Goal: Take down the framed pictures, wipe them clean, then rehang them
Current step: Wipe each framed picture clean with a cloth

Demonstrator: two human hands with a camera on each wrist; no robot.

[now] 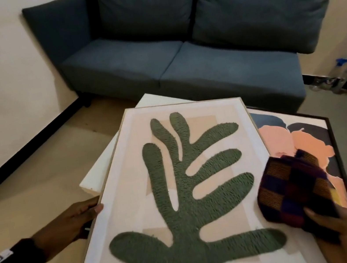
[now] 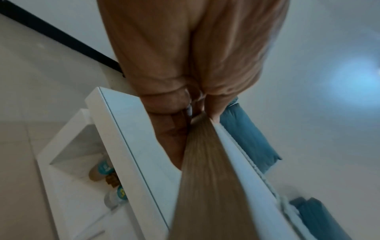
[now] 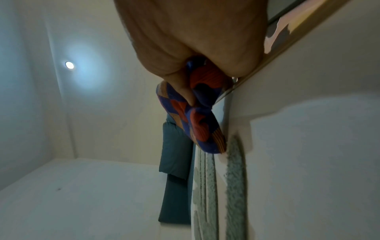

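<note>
A light-wood framed picture (image 1: 135, 207) with a tufted green plant shape lies tilted across a white table (image 1: 93, 180). My left hand (image 1: 82, 213) grips its left edge, thumb on the front; in the left wrist view the fingers (image 2: 170, 104) curl round the frame's wooden side (image 2: 205, 178). My right hand (image 1: 333, 228) holds a bunched checked cloth (image 1: 294, 189) at the frame's right edge; the same cloth (image 3: 197, 116) touches the picture face in the right wrist view. A second framed picture (image 1: 308, 140), dark-framed with pink and navy shapes, lies underneath to the right.
A blue two-seat sofa (image 1: 176, 49) stands against the wall behind the table. Spray bottles (image 1: 343, 75) sit on the floor at the far right. The left wrist view shows the table's lower shelf holding small bottles (image 2: 107, 178). Tan floor (image 1: 25, 176) lies to the left.
</note>
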